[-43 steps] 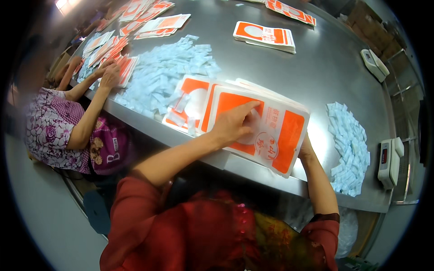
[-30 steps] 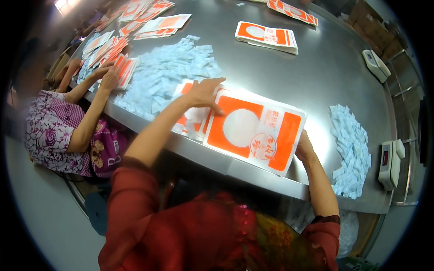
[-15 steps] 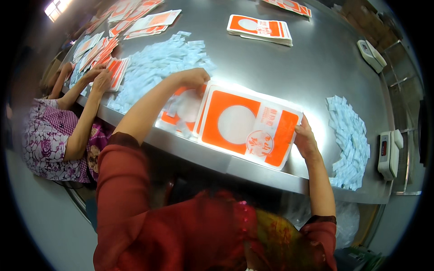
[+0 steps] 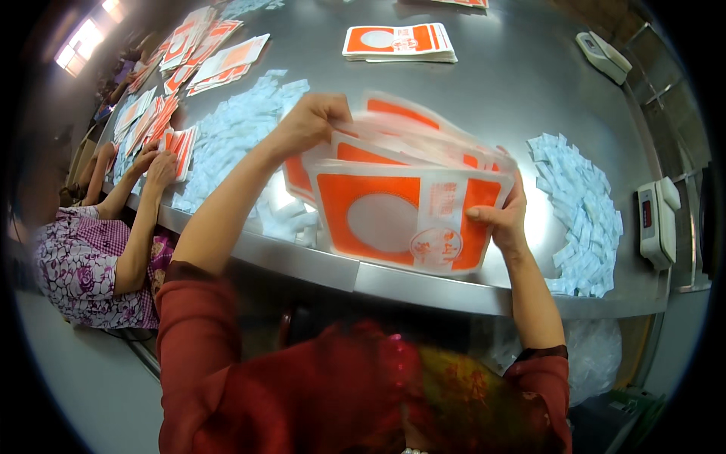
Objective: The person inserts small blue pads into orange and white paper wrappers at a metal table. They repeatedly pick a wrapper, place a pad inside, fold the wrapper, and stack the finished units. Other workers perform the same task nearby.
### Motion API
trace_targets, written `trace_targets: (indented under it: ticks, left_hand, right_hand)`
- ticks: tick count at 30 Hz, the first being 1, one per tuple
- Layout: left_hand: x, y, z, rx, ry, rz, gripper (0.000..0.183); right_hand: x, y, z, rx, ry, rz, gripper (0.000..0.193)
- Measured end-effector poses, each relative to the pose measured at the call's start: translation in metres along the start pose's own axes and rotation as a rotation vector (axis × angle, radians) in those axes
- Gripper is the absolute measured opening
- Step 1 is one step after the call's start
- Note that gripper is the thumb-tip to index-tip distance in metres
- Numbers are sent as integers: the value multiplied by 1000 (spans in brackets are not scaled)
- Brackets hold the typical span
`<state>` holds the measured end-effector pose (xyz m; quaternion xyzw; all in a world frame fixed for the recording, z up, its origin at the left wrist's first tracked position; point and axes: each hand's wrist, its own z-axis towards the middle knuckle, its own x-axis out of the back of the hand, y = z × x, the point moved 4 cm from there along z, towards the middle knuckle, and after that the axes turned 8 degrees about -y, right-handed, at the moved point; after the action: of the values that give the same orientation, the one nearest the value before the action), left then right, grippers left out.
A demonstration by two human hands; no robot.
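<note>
The person wears a dark red top with patterned front, forearms bare.

Small pale blue sachets [image 4: 582, 204] lie heaped on the steel table [image 4: 522, 91]; a second orange-and-white stack [image 4: 398, 41] sits farther back; a scale [image 4: 656, 223] stands at the right edge.

Upper orange pouches [image 4: 408, 125] blurred; count perhaps unreadable.

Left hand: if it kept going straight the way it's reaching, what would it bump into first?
The left hand grips the top of the orange-and-white bag stack and points up the table. Straight ahead looks like bare metal table, then probably the far stack of bags; depth is unclear.
</note>
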<state>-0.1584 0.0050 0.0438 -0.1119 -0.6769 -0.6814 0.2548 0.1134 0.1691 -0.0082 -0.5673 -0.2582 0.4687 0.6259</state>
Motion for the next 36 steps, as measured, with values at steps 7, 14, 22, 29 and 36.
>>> trace_targets:
  ticks: [7, 14, 22, 29, 36]
  left_hand:
    - [-16, 13, -21, -32, 142, 168, 16]
    - [-22, 45, -79, -41, 37, 228, 30]
    - [-78, 85, -123, -145, 111, 819, 78]
    - [-72, 86, -93, -324, 149, 1259, 91]
    - [-67, 70, -33, -33, -316, 939, 63]
  right_hand:
    - [20, 6, 2, -136, -70, -109, 80]
    - [3, -2, -3, -91, -246, -96, 78]
    - [-8, 0, -29, -252, -380, -282, 81]
    - [-23, -23, -42, -173, -571, -405, 73]
    - [-22, -19, -50, -248, -400, -251, 60]
